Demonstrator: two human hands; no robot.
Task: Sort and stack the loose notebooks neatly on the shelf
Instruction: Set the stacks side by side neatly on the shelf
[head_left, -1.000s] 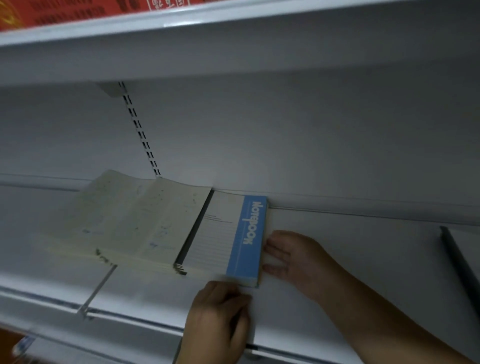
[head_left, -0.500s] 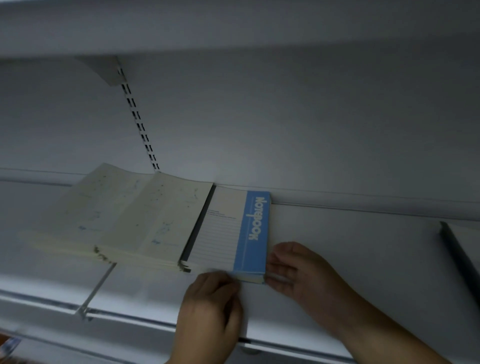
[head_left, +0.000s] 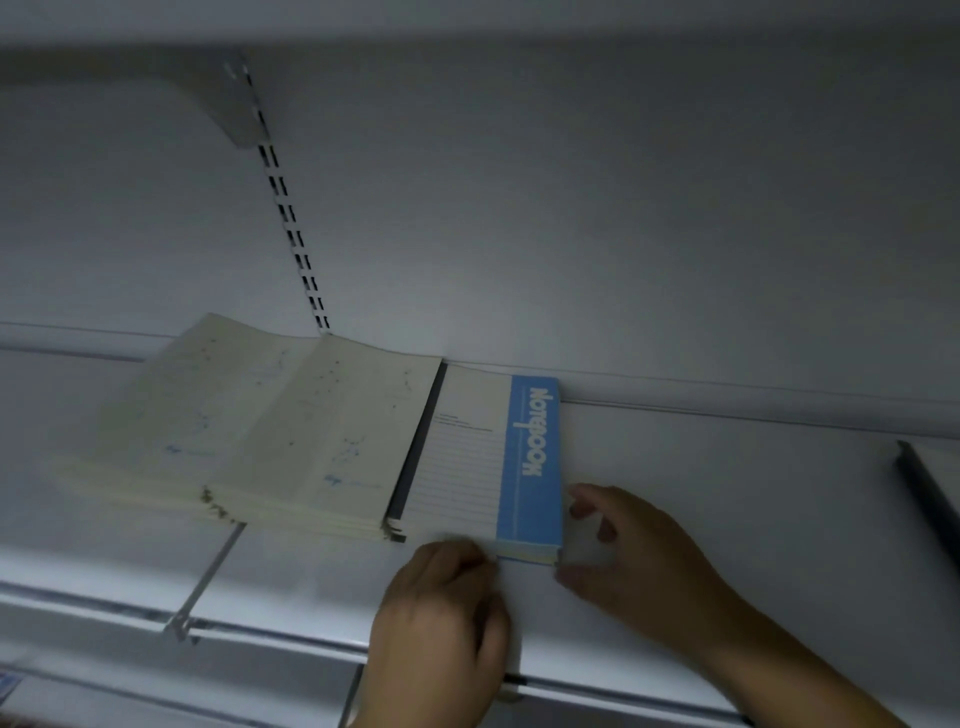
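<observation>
While both hands square the blue-and-white paper notebook stack on the white metal shelf, right hand fingers lie spread against its side. Left hand presses its front edge, fingers seemingly curled; alignment beside the cream notebooks appears next.

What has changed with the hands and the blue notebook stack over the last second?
The left hand came up to the near edge of the blue notebook stack. The right hand shifted nearer along its right side, fingers at the near right corner. Neither clearly grips it. The stack and the cream notebooks beside it kept their places on the shelf.
</observation>
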